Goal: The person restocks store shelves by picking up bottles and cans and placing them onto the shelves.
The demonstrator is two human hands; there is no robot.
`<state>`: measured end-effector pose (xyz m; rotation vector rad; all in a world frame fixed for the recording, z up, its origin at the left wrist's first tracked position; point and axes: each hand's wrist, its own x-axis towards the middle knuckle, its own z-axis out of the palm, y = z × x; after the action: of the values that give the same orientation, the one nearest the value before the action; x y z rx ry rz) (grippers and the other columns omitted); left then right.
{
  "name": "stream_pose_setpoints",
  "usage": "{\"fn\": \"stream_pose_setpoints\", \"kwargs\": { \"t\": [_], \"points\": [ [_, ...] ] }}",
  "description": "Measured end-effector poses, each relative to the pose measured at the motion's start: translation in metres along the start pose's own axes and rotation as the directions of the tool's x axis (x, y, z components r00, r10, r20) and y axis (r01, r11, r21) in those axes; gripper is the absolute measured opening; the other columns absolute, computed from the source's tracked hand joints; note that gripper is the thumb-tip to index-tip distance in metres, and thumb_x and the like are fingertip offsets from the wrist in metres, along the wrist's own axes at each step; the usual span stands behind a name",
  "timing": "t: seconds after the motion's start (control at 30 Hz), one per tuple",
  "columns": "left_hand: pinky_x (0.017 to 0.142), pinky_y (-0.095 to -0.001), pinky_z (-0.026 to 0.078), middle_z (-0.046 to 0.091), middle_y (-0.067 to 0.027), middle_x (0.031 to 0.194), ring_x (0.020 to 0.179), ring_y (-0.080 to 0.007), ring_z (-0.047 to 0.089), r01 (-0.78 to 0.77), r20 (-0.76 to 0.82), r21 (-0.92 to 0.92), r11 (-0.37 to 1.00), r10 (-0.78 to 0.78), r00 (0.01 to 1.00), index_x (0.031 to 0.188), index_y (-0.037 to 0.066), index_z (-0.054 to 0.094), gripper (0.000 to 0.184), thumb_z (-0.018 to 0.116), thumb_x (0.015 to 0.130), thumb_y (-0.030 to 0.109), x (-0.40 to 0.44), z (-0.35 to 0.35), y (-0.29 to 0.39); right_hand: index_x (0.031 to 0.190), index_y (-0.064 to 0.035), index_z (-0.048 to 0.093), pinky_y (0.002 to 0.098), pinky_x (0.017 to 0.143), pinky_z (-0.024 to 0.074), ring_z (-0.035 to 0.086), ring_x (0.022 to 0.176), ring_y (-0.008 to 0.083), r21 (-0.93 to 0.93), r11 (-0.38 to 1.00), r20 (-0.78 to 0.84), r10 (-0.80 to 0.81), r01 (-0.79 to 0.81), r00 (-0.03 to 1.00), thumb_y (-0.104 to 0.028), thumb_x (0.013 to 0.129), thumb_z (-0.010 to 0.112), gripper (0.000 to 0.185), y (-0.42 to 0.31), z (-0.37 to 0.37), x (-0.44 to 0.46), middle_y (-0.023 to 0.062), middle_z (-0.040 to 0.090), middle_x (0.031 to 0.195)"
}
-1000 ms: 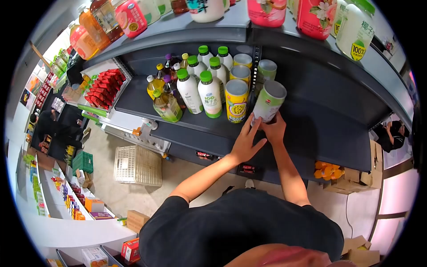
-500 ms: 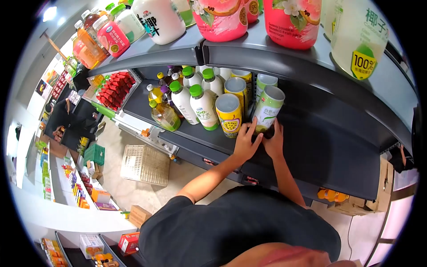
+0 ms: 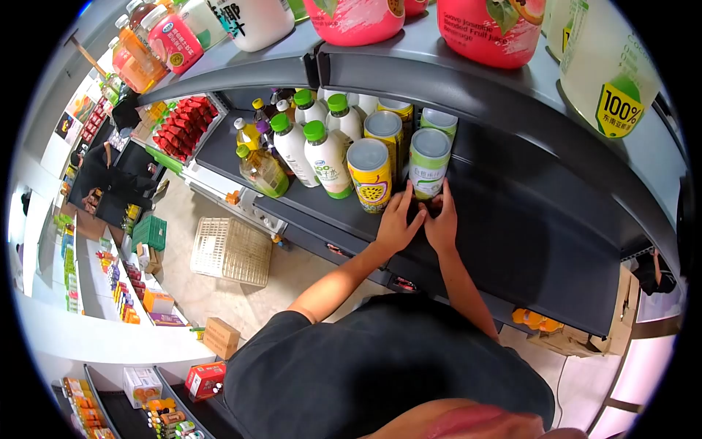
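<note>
A green-and-white drink can stands nearly upright on the dark shelf, in front of a second green can. My left hand has its fingertips against the left side of the front can's lower part. On the other side, the fingers of my right hand touch its lower right, so the can sits between both hands. The thumbs come close together below it; their exact contact is hidden. Just left are a yellow passion-fruit can and white bottles with green caps, one of them a coconut-water bottle.
Overhead, the upper shelf carries large pink juice bottles and a coconut bottle. Red packets lie at the left. A cream basket stands on the floor. Another person is at the far left.
The green-and-white can has gone from leaning to nearly upright, a little farther left and in line with the can behind it. Both hands have stayed at its lower part. The view has shifted slightly.
</note>
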<state>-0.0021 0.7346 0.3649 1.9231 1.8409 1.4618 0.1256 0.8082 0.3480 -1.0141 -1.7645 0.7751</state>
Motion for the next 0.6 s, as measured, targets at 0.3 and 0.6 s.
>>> {"fn": "stream_pose_setpoints", "kwargs": {
  "t": [0.3,0.6],
  "points": [
    [0.105,-0.0424,0.044,0.064,-0.0177,0.121,0.117,-0.0363,0.058,-0.030,0.019,-0.072,0.997,0.031,0.999,0.160,-0.005,0.026,0.080,0.068,0.097,0.020,-0.003,-0.002,-0.005,0.155,-0.0056,0.042,0.0354,0.083,0.0543,0.066,0.087,0.0239,0.088,0.996,-0.044,-0.007,0.011,0.999,-0.005,0.082,0.078,0.082,-0.007,0.000,-0.002,0.0097,0.065,0.095],
    [0.107,-0.0436,0.043,0.062,-0.0204,0.126,0.120,-0.0389,0.056,-0.134,0.035,-0.102,0.986,0.138,0.990,0.160,-0.005,0.026,0.082,0.070,0.096,0.020,-0.004,-0.007,-0.007,0.152,-0.0082,0.047,0.0337,0.085,0.0561,0.072,0.090,0.0212,0.133,0.990,-0.032,0.048,-0.044,0.998,-0.004,0.085,0.074,0.073,-0.015,-0.006,-0.004,0.0108,0.075,0.102]
  ]
}}
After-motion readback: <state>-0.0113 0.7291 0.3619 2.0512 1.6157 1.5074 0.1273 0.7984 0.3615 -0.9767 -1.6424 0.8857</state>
